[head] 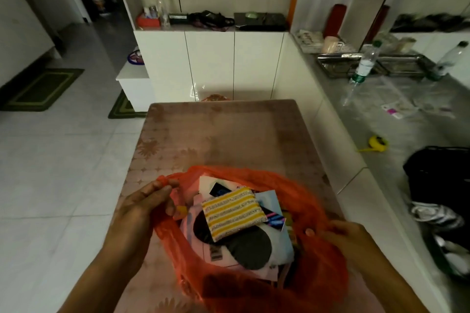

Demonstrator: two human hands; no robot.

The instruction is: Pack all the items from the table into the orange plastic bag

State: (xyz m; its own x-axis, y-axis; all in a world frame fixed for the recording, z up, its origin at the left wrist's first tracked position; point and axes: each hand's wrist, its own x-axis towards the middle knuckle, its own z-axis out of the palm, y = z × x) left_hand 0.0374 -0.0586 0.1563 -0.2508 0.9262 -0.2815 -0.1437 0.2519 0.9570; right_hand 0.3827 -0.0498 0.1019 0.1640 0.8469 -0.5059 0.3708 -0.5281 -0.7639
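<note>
orange plastic bag (pixel 300 201) – rim pinched by left hand (pixel 142 208) and right hand (pixel 348 239) (labels unreadable).

a brownish-pink table (pixel 218 134) with a faint flower-and-star pattern runs away from the viewer, its far part bare. at its near end sits an orange plastic bag (pixel 320 213), mouth wide open, its thin film spread over the tabletop. the bag reaches close to the table's right edge. white floor tiles (pixel 58 168) lie to the table's left.
</note>
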